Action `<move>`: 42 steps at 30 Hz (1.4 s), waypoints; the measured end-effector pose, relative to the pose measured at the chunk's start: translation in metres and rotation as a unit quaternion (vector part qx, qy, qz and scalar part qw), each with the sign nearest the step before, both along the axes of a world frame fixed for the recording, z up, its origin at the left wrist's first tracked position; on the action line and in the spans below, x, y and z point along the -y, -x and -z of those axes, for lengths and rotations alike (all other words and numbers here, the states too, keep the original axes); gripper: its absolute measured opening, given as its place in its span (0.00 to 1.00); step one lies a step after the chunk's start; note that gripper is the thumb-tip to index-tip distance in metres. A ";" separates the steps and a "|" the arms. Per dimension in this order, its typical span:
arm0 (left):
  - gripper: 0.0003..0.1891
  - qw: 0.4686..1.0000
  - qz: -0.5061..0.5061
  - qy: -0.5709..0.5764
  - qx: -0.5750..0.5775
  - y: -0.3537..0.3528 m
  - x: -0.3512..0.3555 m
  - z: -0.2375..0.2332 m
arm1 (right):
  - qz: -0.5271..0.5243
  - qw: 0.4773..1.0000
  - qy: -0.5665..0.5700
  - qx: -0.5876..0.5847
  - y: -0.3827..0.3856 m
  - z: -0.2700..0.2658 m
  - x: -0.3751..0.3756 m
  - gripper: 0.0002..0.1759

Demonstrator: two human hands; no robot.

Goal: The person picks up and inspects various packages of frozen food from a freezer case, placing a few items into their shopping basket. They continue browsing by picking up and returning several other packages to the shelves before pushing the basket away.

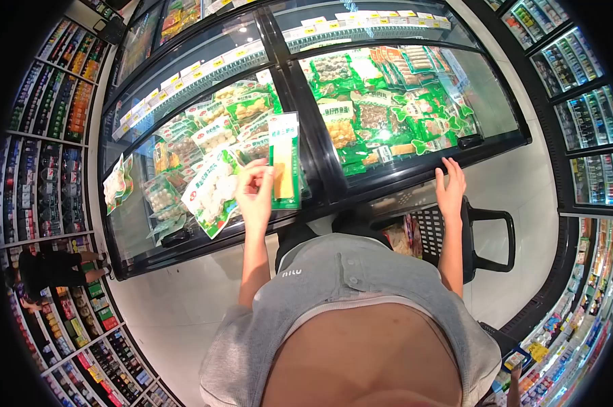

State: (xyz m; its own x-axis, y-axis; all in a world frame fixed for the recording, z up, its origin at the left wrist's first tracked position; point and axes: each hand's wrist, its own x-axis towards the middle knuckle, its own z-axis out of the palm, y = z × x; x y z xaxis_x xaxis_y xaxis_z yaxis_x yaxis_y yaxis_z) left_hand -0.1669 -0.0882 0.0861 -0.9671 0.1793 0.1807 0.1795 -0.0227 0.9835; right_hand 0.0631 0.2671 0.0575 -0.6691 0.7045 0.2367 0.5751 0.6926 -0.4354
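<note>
My left hand is over the front of a glass-topped freezer, its fingers pinched together. Beside the thumb, a green packet with a yellow panel overlaps the black divider. Left of the fingers, a green-and-white bag of pale balls hangs over the front edge. Which of the two the pinch holds, if either, I cannot make out. My right hand has its fingers stretched out at the front edge of the right-hand section, close to a black handle.
A black basket with packages in it is below my right forearm. Bagged frozen goods fill the freezer under glass. Another bag is at its left end. Shelves line both sides; a person stands at the left.
</note>
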 end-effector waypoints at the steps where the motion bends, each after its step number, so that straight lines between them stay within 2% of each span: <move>1: 0.04 0.997 0.042 0.046 -0.043 -0.008 -0.016 -0.001 | 0.024 1.000 -0.013 0.007 -0.007 0.007 -0.019 0.24; 3: 0.04 0.974 0.064 0.168 -0.135 -0.028 -0.042 -0.013 | 0.059 0.998 -0.019 0.019 -0.015 0.016 -0.053 0.28; 7: 0.04 0.982 0.110 0.147 -0.033 -0.060 -0.064 -0.025 | 0.020 0.999 -0.039 -0.021 -0.019 0.040 -0.114 0.31; 8: 0.05 0.978 0.120 0.165 -0.031 -0.065 -0.064 -0.025 | 0.025 0.999 -0.035 0.001 -0.018 0.048 -0.122 0.31; 13: 0.04 0.966 0.145 0.215 -0.002 -0.084 -0.058 -0.024 | 0.096 0.991 -0.042 0.085 0.000 0.058 -0.119 0.31; 18: 0.06 0.958 0.154 0.236 0.045 -0.084 -0.060 -0.018 | 0.110 0.991 -0.001 0.075 0.007 0.047 -0.120 0.34; 21: 0.11 0.920 0.143 0.336 -0.141 -0.080 -0.082 -0.012 | 0.101 0.986 -0.026 0.132 0.007 0.048 -0.120 0.32; 23: 0.23 0.874 0.174 0.404 -0.208 -0.079 -0.101 -0.012 | 0.109 0.983 -0.042 0.141 0.008 0.049 -0.118 0.31; 25: 0.29 0.837 0.216 0.442 -0.238 -0.081 -0.121 -0.007 | 0.110 0.981 -0.040 0.157 0.010 0.044 -0.116 0.31; 27: 0.33 0.794 0.276 0.490 -0.230 -0.084 -0.135 0.005 | 0.117 0.979 -0.042 0.164 0.012 0.046 -0.115 0.31; 30: 0.34 0.762 0.296 0.531 -0.223 -0.088 -0.146 0.018 | 0.133 0.973 -0.051 0.182 0.019 0.045 -0.115 0.31; 35: 0.34 0.759 0.311 0.531 -0.212 -0.082 -0.148 0.017 | 0.195 0.971 -0.052 0.131 0.038 0.050 -0.120 0.25; 37: 0.34 0.757 0.311 0.537 -0.203 -0.075 -0.151 0.015 | 0.198 0.972 -0.034 0.121 0.049 0.039 -0.131 0.24; 38: 0.33 0.755 0.312 0.542 -0.196 -0.072 -0.154 0.015 | 0.189 0.974 -0.069 0.104 0.053 0.042 -0.138 0.24; 41: 0.34 0.754 0.300 0.548 -0.201 -0.059 -0.159 0.018 | 0.177 0.975 -0.049 0.128 0.068 0.047 -0.155 0.24; 42: 0.34 0.758 0.294 0.546 -0.202 -0.053 -0.161 0.020 | 0.165 0.981 -0.044 0.095 0.075 0.049 -0.158 0.24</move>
